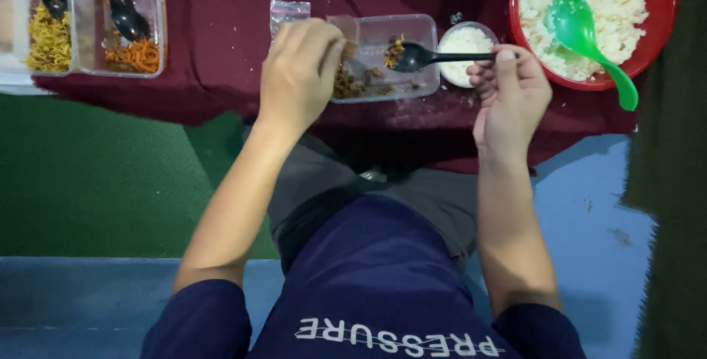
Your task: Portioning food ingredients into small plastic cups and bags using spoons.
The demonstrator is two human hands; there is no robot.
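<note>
Here's the right hand (508, 97) with its fingers clenched around the handle of a black spoon (434, 57), and the bowl of that spoon carries a small load of dark brown food, hanging just over the middle of a clear plastic tray (412, 31). That tray sits on the maroon cloth (221, 27) covering the counter, straight ahead of the person, with more of the brown food heaped at its left end. The left hand (298, 72) is at that left end, fingers bunched down onto the tray's edge and the food there; whether they grip the rim or only press on it, I cannot tell. Just right of the tray, touching or nearly so, sits a small round cup of white rice (464, 42), tucked under the spoon handle. Further right, a big red bowl (663, 27) heaped with white rice, a green spoon (589, 42) resting in it with its handle over the rim. Far left, 2 clear containers: one with yellow shreds (48, 42), one with orange shreds (136, 55), each with a black spoon standing in it.
</note>
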